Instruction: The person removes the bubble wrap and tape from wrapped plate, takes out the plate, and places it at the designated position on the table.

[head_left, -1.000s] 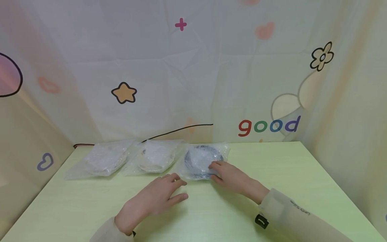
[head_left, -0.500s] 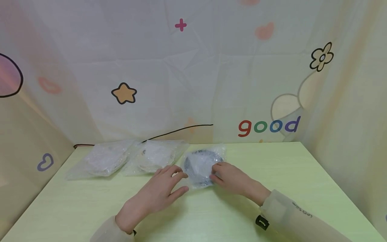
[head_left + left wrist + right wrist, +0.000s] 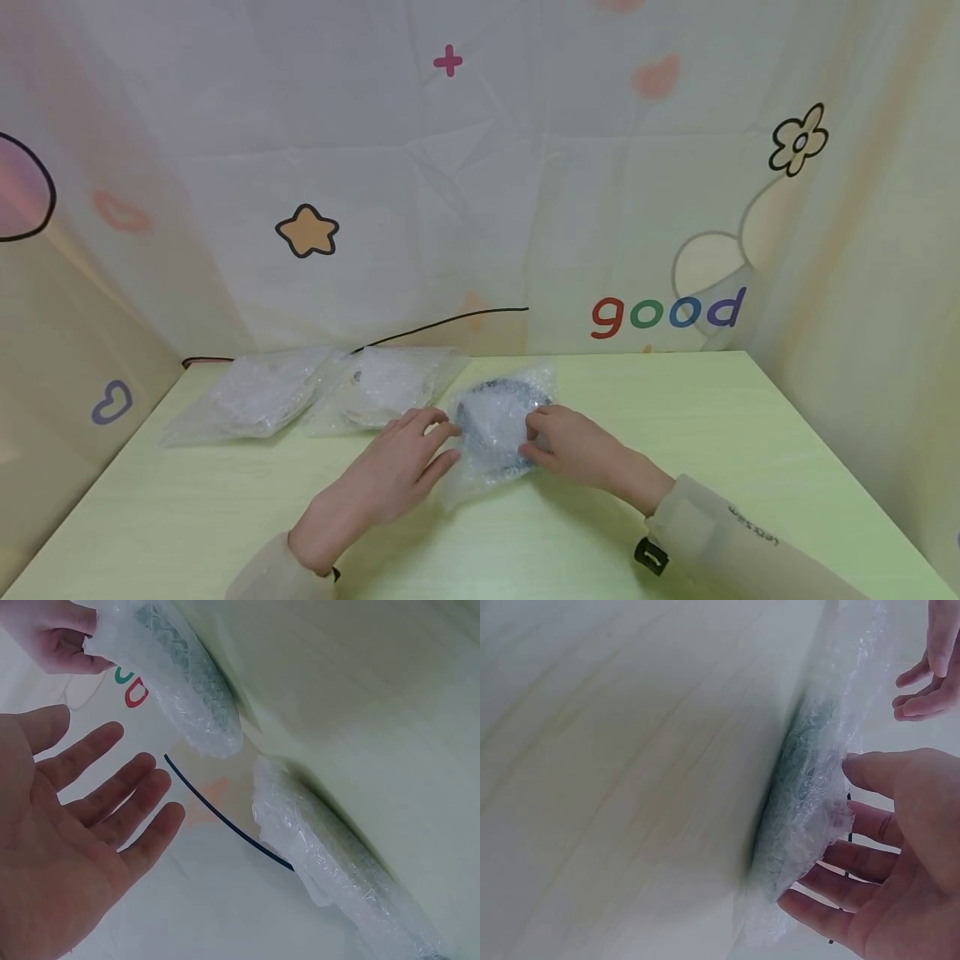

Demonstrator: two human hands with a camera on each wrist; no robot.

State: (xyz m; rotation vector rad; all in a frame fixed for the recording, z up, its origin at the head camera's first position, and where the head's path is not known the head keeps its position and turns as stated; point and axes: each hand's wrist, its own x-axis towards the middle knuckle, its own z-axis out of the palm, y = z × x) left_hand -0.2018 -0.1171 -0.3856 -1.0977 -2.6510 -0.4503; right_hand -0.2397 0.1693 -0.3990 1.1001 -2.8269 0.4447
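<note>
A round dark-rimmed item in bubble wrap lies on the table, turned at a slant. My right hand pinches the wrap at its right side with thumb and fingers; the right wrist view shows this hand along the wrapped item. Just left of the item, my left hand hovers with fingers spread. In the left wrist view that hand holds nothing, its palm facing the wrapped item.
Two more bubble-wrapped packets, one in the middle and one at the left, lie along the back of the pale green table. A printed curtain hangs behind and at both sides.
The dark-rimmed packet has turned and slid slightly toward me under my right hand, away from the middle packet. My left hand has moved slightly forward.
</note>
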